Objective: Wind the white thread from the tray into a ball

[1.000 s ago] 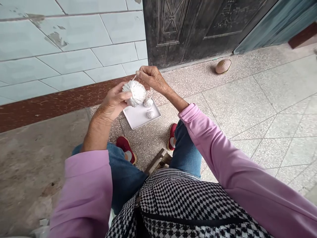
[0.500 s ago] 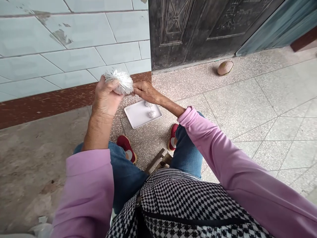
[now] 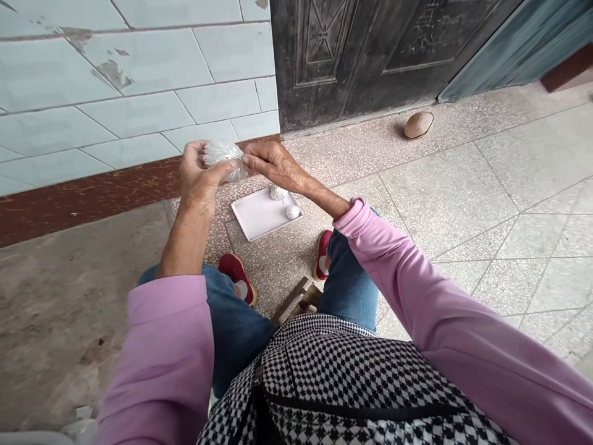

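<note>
White bundle (image 3: 221,150) and both hands have shifted left since the first frame, so the bundle no longer hangs over the tray (image 3: 259,216) but beyond its far left corner; the right hand, raised above it then, now works at its side. On the tray, the nearer small ball (image 3: 293,212) has moved closer to the right edge.

The left hand (image 3: 197,179) holds the bundle from the left, thumb across the front and fingers behind, a cupped grip that probably steadies it without flattening the fluffy loops. The right hand (image 3: 273,165) is narrowed to a pinch at the bundle's right side, likely because fingertips suit fine strands; whether a single strand is caught there is too small to tell.

The nearer ball sits by the tray's near right corner, the farther small ball (image 3: 278,193) by the far edge toward the far right corner. The tray's raised rim presumably stops them rolling away. It lies on the floor (image 3: 417,198), ahead of and between the red shoes (image 3: 237,275), seemingly to keep the balls within easy reach of both hands.
</note>
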`<action>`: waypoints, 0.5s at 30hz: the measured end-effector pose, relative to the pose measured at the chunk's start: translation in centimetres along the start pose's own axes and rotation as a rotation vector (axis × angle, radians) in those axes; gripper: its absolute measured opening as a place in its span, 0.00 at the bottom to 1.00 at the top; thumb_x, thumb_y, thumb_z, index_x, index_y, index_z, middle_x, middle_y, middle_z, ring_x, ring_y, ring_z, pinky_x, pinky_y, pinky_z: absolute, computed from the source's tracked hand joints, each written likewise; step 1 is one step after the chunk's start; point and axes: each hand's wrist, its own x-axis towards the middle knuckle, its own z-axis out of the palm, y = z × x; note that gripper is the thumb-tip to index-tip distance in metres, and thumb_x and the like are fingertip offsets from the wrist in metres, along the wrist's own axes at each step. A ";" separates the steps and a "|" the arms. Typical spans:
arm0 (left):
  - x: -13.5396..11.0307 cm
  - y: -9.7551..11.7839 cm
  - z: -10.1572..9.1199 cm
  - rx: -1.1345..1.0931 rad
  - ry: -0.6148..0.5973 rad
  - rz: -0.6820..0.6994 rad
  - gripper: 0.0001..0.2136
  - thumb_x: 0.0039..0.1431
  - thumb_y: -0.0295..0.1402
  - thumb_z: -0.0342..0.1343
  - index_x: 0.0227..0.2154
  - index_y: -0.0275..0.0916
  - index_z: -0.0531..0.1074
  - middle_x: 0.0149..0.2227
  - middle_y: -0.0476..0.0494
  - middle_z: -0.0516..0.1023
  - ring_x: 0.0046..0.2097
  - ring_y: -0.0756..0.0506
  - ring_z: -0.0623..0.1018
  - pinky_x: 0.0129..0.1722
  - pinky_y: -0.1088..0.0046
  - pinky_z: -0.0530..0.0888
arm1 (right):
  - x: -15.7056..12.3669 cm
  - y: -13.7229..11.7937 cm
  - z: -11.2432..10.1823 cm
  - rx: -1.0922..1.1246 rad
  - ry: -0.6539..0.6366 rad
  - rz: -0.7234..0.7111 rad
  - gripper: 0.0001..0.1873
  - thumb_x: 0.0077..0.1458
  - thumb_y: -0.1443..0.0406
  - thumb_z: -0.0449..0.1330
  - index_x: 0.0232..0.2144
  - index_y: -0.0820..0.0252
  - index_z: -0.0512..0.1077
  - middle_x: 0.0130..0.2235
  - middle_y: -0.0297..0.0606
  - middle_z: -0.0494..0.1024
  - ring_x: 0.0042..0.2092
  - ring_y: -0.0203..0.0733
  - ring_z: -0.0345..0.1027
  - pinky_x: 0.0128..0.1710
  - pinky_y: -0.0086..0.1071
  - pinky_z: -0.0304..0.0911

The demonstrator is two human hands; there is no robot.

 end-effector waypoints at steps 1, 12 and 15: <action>-0.4 0.2 0.2 0.019 -0.013 0.000 0.46 0.24 0.42 0.92 0.50 0.46 0.76 0.46 0.47 0.84 0.49 0.37 0.82 0.53 0.56 0.86 | 0.1 0.2 -0.2 0.009 0.023 -0.012 0.28 0.93 0.71 0.63 0.32 0.53 0.68 0.36 0.34 0.72 0.43 0.45 0.67 0.51 0.37 0.69; -4.1 3.5 1.4 -0.122 -0.420 -0.161 0.37 0.36 0.38 0.89 0.55 0.45 0.89 0.55 0.36 0.90 0.52 0.34 0.87 0.52 0.55 0.89 | 2.0 4.0 -1.4 0.067 0.159 0.015 0.29 0.85 0.52 0.67 0.30 0.46 0.62 0.29 0.32 0.67 0.44 0.44 0.68 0.47 0.40 0.68; -4.5 3.9 1.7 -0.199 -0.513 -0.171 0.38 0.38 0.37 0.89 0.57 0.46 0.89 0.56 0.35 0.90 0.51 0.34 0.88 0.48 0.59 0.89 | 2.6 4.9 -1.0 0.064 0.141 0.039 0.34 0.80 0.37 0.69 0.30 0.44 0.62 0.27 0.33 0.66 0.45 0.48 0.71 0.46 0.43 0.67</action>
